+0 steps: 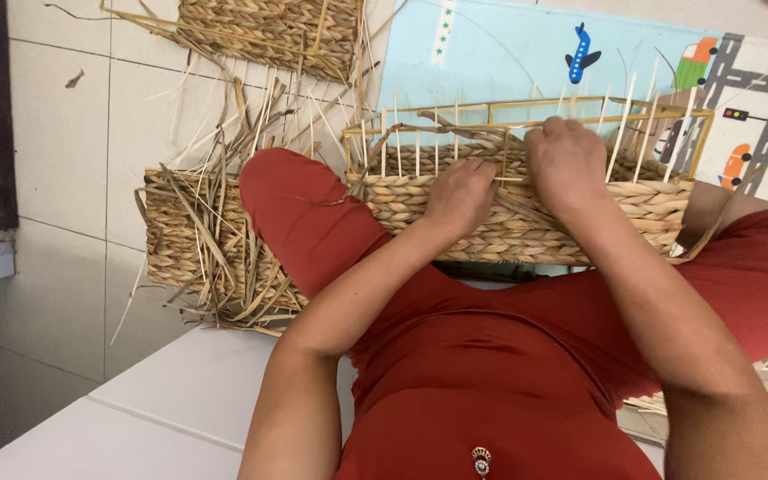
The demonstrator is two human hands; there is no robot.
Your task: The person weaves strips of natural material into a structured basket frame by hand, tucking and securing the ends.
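A: Weaving in progress: basket (526, 218) on lap, wall about half woven up its frame (526, 111).
B: Hands?
A: Left hand (460, 196) pressing the top row; right hand (567, 164) curled, pinching a strand (437, 131). Next pass likely needs threading between stakes (622, 133).

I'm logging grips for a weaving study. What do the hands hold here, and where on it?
Both the left hand and the right hand grip the half-woven basket at the top edge of its near wall, among the upright stakes.

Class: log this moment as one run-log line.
left hand: on woven basket wall | right hand: at rim strands | spare woven panel: beside knee
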